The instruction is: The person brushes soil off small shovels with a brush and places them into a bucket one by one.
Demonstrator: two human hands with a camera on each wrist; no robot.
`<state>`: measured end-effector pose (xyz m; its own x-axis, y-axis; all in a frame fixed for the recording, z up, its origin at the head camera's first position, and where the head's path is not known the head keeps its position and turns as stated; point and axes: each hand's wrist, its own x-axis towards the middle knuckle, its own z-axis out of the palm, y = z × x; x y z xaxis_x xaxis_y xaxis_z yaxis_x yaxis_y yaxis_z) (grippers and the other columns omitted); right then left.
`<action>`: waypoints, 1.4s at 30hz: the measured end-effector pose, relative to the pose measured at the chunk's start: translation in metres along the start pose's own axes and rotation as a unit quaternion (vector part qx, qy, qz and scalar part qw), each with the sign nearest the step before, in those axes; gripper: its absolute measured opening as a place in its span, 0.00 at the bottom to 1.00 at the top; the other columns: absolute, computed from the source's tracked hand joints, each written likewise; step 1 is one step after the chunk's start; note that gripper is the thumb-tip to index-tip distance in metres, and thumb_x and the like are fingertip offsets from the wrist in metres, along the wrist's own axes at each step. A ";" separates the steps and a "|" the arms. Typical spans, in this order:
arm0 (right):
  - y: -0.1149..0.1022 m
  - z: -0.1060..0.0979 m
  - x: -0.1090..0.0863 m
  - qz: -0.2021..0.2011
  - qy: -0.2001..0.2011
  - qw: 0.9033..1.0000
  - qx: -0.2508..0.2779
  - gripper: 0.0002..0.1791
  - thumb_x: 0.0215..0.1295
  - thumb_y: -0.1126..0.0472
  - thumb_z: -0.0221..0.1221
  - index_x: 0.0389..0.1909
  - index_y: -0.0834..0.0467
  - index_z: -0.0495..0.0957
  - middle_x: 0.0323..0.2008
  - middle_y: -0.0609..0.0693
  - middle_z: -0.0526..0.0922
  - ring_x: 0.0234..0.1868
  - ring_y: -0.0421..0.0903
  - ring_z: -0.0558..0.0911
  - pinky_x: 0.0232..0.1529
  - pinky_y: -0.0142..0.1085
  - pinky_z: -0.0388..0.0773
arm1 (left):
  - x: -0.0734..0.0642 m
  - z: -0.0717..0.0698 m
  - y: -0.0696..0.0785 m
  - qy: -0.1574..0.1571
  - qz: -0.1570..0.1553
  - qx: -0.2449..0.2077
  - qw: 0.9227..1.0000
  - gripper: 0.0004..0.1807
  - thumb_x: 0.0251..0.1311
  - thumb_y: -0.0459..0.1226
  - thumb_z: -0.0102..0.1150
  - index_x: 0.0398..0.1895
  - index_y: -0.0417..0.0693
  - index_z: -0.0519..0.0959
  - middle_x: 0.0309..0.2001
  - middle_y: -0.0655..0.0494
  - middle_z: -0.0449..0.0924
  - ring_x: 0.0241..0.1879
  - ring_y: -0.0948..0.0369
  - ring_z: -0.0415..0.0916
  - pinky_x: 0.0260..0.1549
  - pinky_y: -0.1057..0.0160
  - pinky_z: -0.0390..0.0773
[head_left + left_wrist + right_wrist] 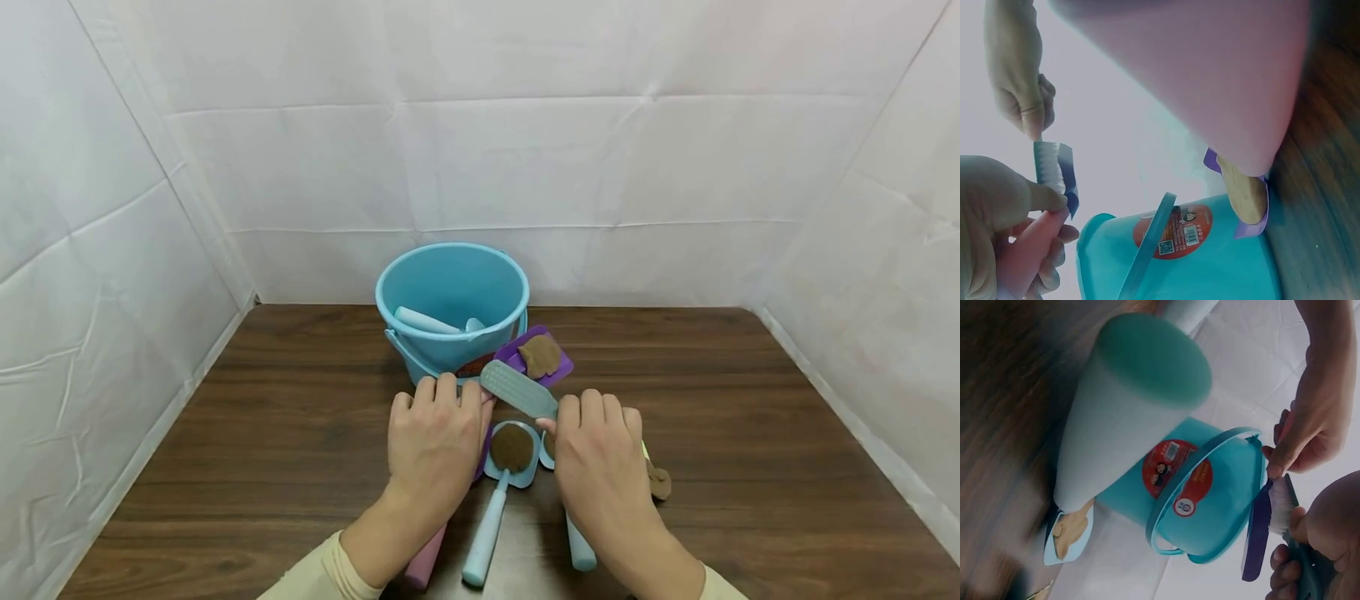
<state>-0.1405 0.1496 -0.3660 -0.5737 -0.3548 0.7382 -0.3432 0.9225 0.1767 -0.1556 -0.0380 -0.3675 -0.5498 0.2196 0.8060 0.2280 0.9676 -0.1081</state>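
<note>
My left hand (437,437) grips the pink handle (1032,253) of a small toy shovel with a purple blade (1256,534). A light-brown patch (540,356) lies on the blade in the head view. In my right hand (603,450) is a grey-green brush (519,388), held by its handle (1305,569). Its white bristles (1280,506) face the purple blade and are right at it. The brush back overlaps the blade's lower edge in the head view. Both hands are raised in front of a blue bucket (453,287), and my left fingertips are hidden there.
The bucket holds pale-handled tools (427,320). Below the hands lie a light-blue shovel (483,537) with a dark-brown patch, another blue-handled one (580,542), and a pink-handled purple one (426,560). A brown piece (659,482) shows beside the right hand. White cloth walls (510,167) surround the wooden table (750,417).
</note>
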 end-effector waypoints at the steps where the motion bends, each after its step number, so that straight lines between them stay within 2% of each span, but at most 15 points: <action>1: 0.000 0.001 0.000 0.004 0.001 1.000 -0.005 0.32 0.81 0.44 0.30 0.20 0.60 0.60 0.20 0.51 0.56 0.20 0.48 0.58 0.26 0.39 0.54 | 0.000 0.000 0.000 -0.004 0.000 0.002 1.000 0.20 0.65 0.50 0.65 0.23 0.46 0.79 0.22 0.51 0.72 0.23 0.54 0.71 0.19 0.58 0.67; 6: 0.007 0.007 0.004 0.016 -0.018 1.000 -0.002 0.33 0.81 0.42 0.28 0.21 0.61 0.61 0.19 0.52 0.57 0.20 0.48 0.59 0.25 0.39 0.53 | 0.001 -0.001 -0.003 0.007 0.001 0.015 1.000 0.21 0.68 0.49 0.62 0.21 0.46 0.77 0.20 0.52 0.70 0.22 0.55 0.69 0.18 0.59 0.65; 8: 0.011 0.009 0.006 0.023 -0.019 1.000 0.003 0.32 0.81 0.42 0.30 0.23 0.61 0.62 0.19 0.53 0.58 0.20 0.49 0.59 0.25 0.39 0.54 | 0.002 -0.001 -0.005 0.018 0.001 0.018 1.000 0.22 0.68 0.48 0.62 0.19 0.47 0.76 0.20 0.52 0.69 0.21 0.55 0.68 0.18 0.59 0.64; 13: 0.022 0.013 0.014 0.058 -0.018 0.998 0.008 0.25 0.74 0.44 0.46 0.26 0.62 0.65 0.19 0.55 0.58 0.18 0.51 0.60 0.22 0.39 0.56 | 0.003 -0.001 -0.009 0.033 0.006 0.010 0.999 0.21 0.71 0.45 0.60 0.20 0.45 0.74 0.19 0.52 0.65 0.20 0.55 0.66 0.18 0.60 0.61; 18: 0.030 0.015 0.022 0.094 -0.041 0.995 0.013 0.21 0.68 0.49 0.57 0.28 0.61 0.65 0.20 0.54 0.58 0.19 0.51 0.60 0.23 0.41 0.56 | 0.002 0.000 -0.011 0.035 0.007 -0.001 0.999 0.21 0.71 0.45 0.60 0.20 0.44 0.75 0.19 0.53 0.64 0.19 0.56 0.65 0.18 0.61 0.59; 26: 0.047 0.009 0.031 0.149 -0.029 0.988 0.025 0.21 0.70 0.50 0.58 0.29 0.63 0.66 0.21 0.58 0.63 0.21 0.60 0.68 0.23 0.47 0.60 | 0.001 0.005 -0.008 0.027 0.005 -0.007 1.000 0.19 0.66 0.48 0.65 0.22 0.45 0.79 0.20 0.53 0.67 0.20 0.56 0.67 0.18 0.61 0.61; 28: 0.043 0.005 0.031 0.139 -0.024 0.989 0.037 0.21 0.71 0.49 0.56 0.28 0.63 0.65 0.21 0.57 0.63 0.20 0.59 0.67 0.23 0.46 0.58 | 0.002 0.006 -0.009 0.024 0.004 -0.005 1.000 0.19 0.67 0.48 0.65 0.23 0.46 0.79 0.20 0.53 0.68 0.21 0.56 0.68 0.18 0.61 0.61; 31: 0.022 -0.001 0.027 0.089 -0.026 0.994 0.052 0.25 0.76 0.45 0.49 0.26 0.61 0.64 0.19 0.53 0.59 0.18 0.54 0.62 0.21 0.42 0.55 | 0.003 0.006 -0.012 0.018 0.000 -0.001 1.000 0.19 0.65 0.49 0.66 0.23 0.46 0.80 0.20 0.53 0.70 0.21 0.56 0.69 0.18 0.61 0.63; 34: -0.001 -0.004 0.021 0.039 -0.017 0.998 0.043 0.28 0.79 0.42 0.37 0.23 0.59 0.60 0.19 0.49 0.53 0.18 0.47 0.56 0.22 0.38 0.51 | 0.003 0.004 -0.014 0.013 -0.001 -0.002 1.000 0.19 0.62 0.50 0.69 0.23 0.46 0.81 0.21 0.53 0.72 0.21 0.56 0.71 0.18 0.60 0.65; 36: -0.008 -0.002 0.019 0.026 -0.012 0.999 0.032 0.29 0.80 0.42 0.33 0.22 0.58 0.58 0.19 0.48 0.51 0.18 0.45 0.53 0.22 0.37 0.50 | 0.004 0.003 -0.014 0.014 0.002 -0.004 1.000 0.19 0.60 0.51 0.70 0.24 0.46 0.81 0.21 0.53 0.72 0.22 0.56 0.71 0.18 0.60 0.66; 38: -0.009 0.001 0.019 0.028 -0.013 0.999 0.023 0.28 0.80 0.43 0.36 0.22 0.59 0.57 0.19 0.48 0.50 0.18 0.45 0.53 0.22 0.37 0.50 | 0.004 0.001 -0.015 0.019 0.005 -0.004 1.000 0.19 0.62 0.51 0.69 0.24 0.46 0.81 0.21 0.53 0.72 0.21 0.56 0.71 0.18 0.60 0.65; 42: 0.005 0.009 0.023 0.064 -0.031 0.997 0.019 0.24 0.76 0.48 0.51 0.24 0.60 0.62 0.18 0.52 0.57 0.17 0.50 0.60 0.21 0.40 0.55 | 0.005 0.000 -0.017 0.026 0.002 0.005 1.000 0.20 0.67 0.49 0.64 0.23 0.44 0.80 0.21 0.53 0.70 0.21 0.56 0.68 0.18 0.61 0.62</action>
<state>-0.1619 0.1445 -0.3541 -0.6592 -0.2435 0.7115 -0.2914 0.9549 0.0568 -0.1624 -0.0535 -0.3615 -0.5053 0.2174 0.8351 0.2225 0.9679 -0.1173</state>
